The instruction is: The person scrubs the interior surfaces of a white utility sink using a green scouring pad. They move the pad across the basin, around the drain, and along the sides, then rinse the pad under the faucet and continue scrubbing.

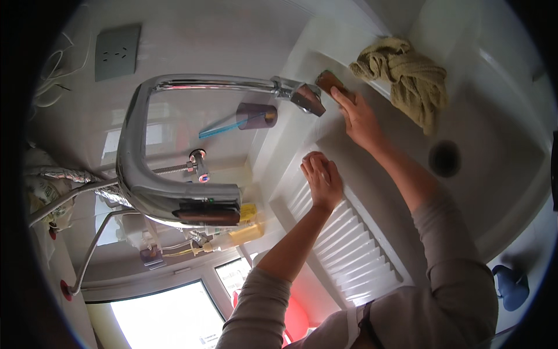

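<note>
My right hand holds a brown oblong block, its fingers along one long side. The block is at the basin's far left wall, beside the tip of the chrome faucet; the frame does not show whether it is a brush or a sponge. My left hand is bent over the upper end of the white ribbed washboard, fingers curled down on its edge. The tips of those fingers are partly hidden. A wrung olive-brown towel lies over the basin's back rim, right of my right hand.
The white sink has a dark round drain. A purple cup with a blue toothbrush stands left of the faucet tip. Also around are a wall valve, a grey socket plate, a red round thing and a blue object.
</note>
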Demonstrator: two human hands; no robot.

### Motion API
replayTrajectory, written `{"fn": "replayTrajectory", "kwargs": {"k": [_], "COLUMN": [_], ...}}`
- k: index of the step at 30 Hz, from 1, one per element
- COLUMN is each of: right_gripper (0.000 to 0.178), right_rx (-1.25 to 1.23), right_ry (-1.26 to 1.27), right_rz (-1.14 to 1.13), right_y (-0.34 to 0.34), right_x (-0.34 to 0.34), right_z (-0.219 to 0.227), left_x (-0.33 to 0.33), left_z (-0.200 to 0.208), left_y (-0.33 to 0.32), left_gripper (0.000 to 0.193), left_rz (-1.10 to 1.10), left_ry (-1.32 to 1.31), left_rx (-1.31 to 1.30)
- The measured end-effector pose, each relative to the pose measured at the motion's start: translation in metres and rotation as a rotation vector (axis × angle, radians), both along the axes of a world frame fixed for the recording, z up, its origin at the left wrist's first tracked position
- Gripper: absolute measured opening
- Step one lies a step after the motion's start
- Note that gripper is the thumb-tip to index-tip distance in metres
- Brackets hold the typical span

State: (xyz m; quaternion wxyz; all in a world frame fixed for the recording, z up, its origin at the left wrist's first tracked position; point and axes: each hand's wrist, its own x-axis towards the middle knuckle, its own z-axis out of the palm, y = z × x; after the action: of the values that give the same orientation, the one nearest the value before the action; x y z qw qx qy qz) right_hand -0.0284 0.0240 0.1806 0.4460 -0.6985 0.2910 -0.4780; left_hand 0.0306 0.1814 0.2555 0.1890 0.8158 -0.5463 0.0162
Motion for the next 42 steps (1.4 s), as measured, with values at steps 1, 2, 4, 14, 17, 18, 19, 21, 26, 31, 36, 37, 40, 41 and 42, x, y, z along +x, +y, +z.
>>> {"fn": "replayTrajectory", "kwargs": {"k": [1, 2, 4, 14, 17, 18, 19, 21, 26, 31, 36, 37, 40, 41, 42], "right_gripper": [0.065, 0.064, 0.062, 0.058, 0.059, 0.059, 0.06, 0.061, 0.059, 0.059, 0.061, 0.061, 0.062, 0.062, 0.062], "right_rx": [-0.01, 0.046, 0.136, 0.128, 0.162, 0.172, 0.163, 0.167, 0.265, 0.188, 0.122, 0.158, 0.127, 0.084, 0.058], "right_ry": [-0.002, 0.036, 0.086, 0.102, 0.055, 0.021, -0.004, -0.079, 0.122, 0.069, 0.209, 0.263, 0.246, 0.208, 0.197], "right_rz": [-0.041, -0.043, -0.061, -0.073, -0.047, -0.016, -0.033, -0.028, -0.02, 0.044, 0.026, 0.089, 0.139, 0.12, 0.115], "right_y": [0.001, 0.012, 0.035, 0.034, 0.03, 0.035, 0.025, 0.009, 0.041, 0.009, 0.045, 0.049, 0.034, 0.025, 0.026], "right_x": [0.001, -0.001, -0.011, -0.009, -0.007, -0.009, -0.011, -0.002, -0.012, -0.006, -0.014, -0.022, -0.025, -0.022, -0.019], "right_z": [-0.009, -0.027, -0.06, -0.062, -0.055, -0.044, -0.022, -0.01, -0.072, 0.011, -0.061, -0.06, -0.025, -0.014, -0.017], "left_x": [-0.003, -0.002, 0.0, -0.003, -0.002, 0.002, 0.002, 0.002, -0.004, 0.001, -0.001, -0.002, 0.003, 0.002, 0.002], "left_z": [0.004, -0.001, -0.003, 0.001, 0.003, 0.001, -0.004, -0.005, 0.006, -0.001, -0.001, 0.001, -0.002, -0.005, -0.004], "left_y": [-0.004, 0.0, 0.003, -0.003, 0.002, 0.008, 0.007, 0.003, -0.004, 0.003, 0.0, 0.001, 0.007, 0.006, 0.004], "left_gripper": [0.009, 0.009, 0.008, 0.009, 0.009, 0.009, 0.009, 0.009, 0.009, 0.008, 0.01, 0.01, 0.011, 0.011, 0.011], "left_rz": [0.036, 0.028, -0.001, 0.026, -0.009, 0.007, 0.009, 0.004, 0.016, 0.022, 0.002, 0.008, 0.009, 0.017, 0.026], "left_ry": [0.015, 0.011, -0.024, -0.011, -0.051, -0.043, -0.011, 0.013, -0.025, 0.006, -0.043, -0.028, 0.014, 0.025, 0.024], "left_rx": [0.043, 0.027, -0.029, 0.008, -0.019, -0.009, -0.003, -0.005, 0.009, 0.042, -0.03, -0.007, 0.013, 0.015, 0.019]}}
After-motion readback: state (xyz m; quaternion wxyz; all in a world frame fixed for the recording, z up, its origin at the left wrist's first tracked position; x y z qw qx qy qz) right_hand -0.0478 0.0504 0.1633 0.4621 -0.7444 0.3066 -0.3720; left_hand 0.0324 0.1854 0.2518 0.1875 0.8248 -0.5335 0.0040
